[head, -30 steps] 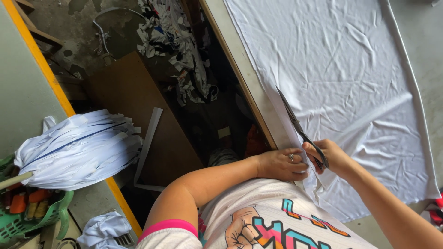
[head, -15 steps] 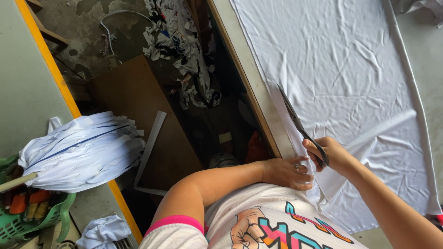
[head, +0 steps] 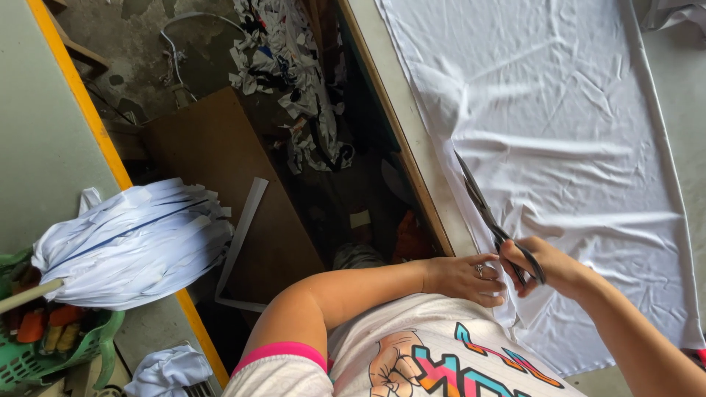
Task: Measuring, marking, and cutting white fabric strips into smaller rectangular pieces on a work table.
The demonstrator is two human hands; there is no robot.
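Note:
A large white cloth (head: pixel 559 132) lies spread over a table. My right hand (head: pixel 551 268) grips long dark scissors (head: pixel 485 209), whose blades run along the cloth's left edge and point away from me. My left hand (head: pixel 463 279), with a ring on one finger, pinches the cloth edge just beside the scissor handles. A narrow cut strip of the white cloth (head: pixel 515 309) hangs down between my hands toward my printed shirt.
The table's wooden edge (head: pixel 397 140) runs diagonally left of the cloth. Below it lie fabric scraps (head: pixel 294 81) and a brown board (head: pixel 220 169). A stack of white cloth pieces (head: pixel 132 242) rests over a green basket (head: pixel 44 353) on the left table with a yellow edge.
The view has shifted slightly. The scissors have advanced a little farther along the cloth edge, and my left hand has stayed close by the handles.

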